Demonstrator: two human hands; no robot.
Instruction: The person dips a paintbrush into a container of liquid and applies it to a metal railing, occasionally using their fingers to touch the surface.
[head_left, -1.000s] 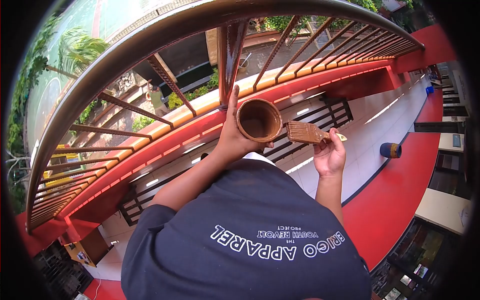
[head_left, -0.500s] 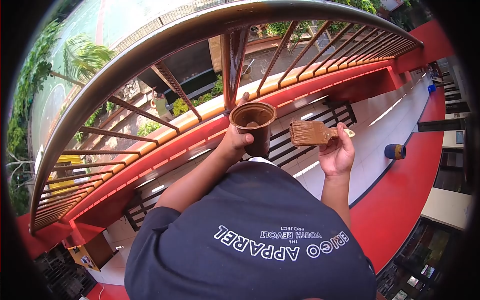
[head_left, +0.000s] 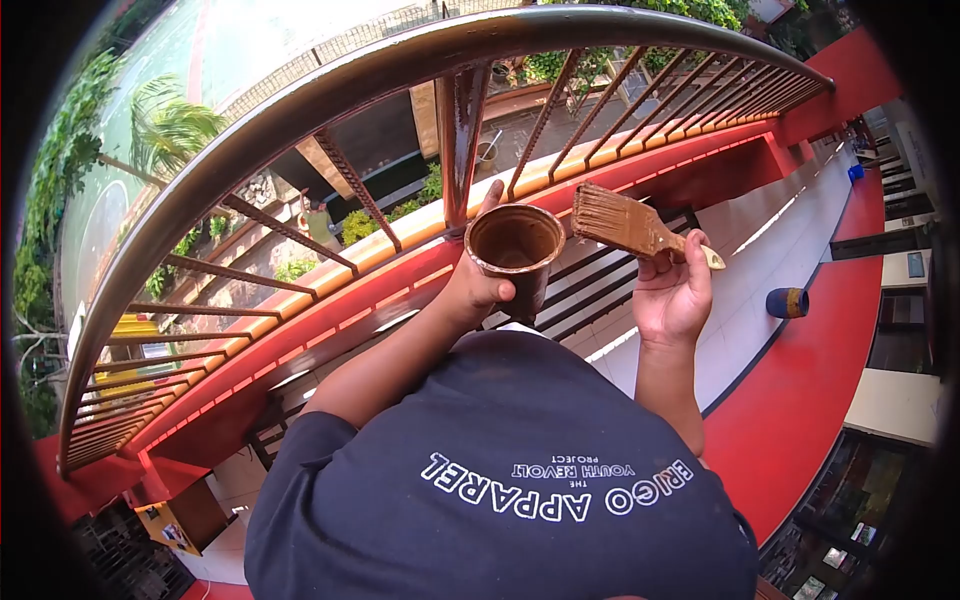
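My left hand (head_left: 478, 282) is wrapped round a brown cup (head_left: 525, 285), its rim and inner wall coated with brown paint. The cup tilts slightly, its mouth facing up towards me. In my right hand (head_left: 672, 290), a paintbrush (head_left: 622, 220) is pinched by its pale handle. Its wide bristles are covered in brown and point left, just right of the cup's rim and apart from it. Right beyond the cup stands a glossy brown railing post (head_left: 463, 140), close to my left fingertips.
A curved dark handrail (head_left: 330, 82) with twisted bars arcs ahead, above a red and orange ledge (head_left: 350, 285). A dark slatted bench (head_left: 590, 290) lies below my hands. A blue and brown pot (head_left: 787, 303) is on the floor at right. Outside, a person (head_left: 318, 222) is below among plants.
My right hand has raised the paintbrush and tilted its bristles upward, nearer the cup's rim. The cup has shifted slightly right, and more of its inside shows.
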